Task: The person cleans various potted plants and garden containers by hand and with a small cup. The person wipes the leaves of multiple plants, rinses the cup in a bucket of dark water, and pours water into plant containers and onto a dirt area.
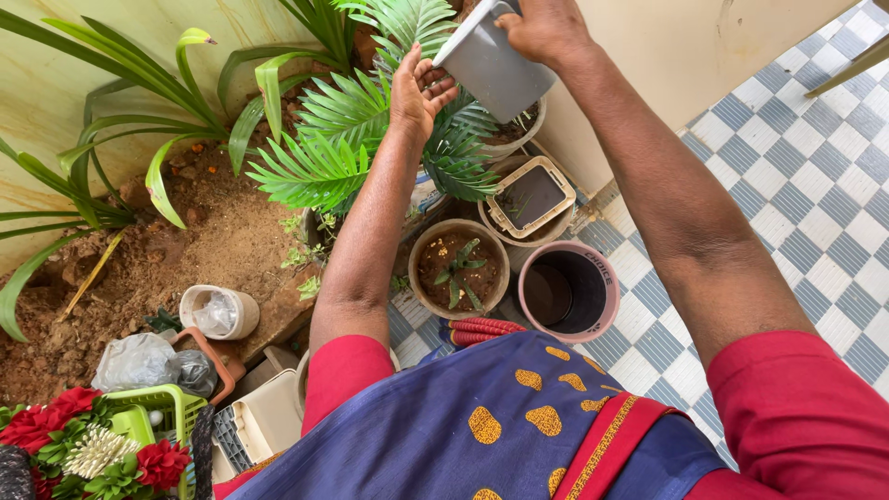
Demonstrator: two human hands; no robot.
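While tilted mouth-down over the palm fronds (352,120), grey plastic container (491,65) gripped at its base by right hand (546,28). Left hand (419,91) open, fingers spread, cupped just beside the container's rim. Below: small potted succulent (458,268), square-lidded pot (530,196), empty pink-rimmed pot (568,292) on checkered floor (806,176). Well apart at lower left: green basket (162,407), red flowers (46,421).

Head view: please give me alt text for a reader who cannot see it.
Seen from above, a person's right hand tilts a grey container over a palm plant while the left hand is cupped beside it. Below stand a small succulent pot and an empty pink pot on checked floor tiles.
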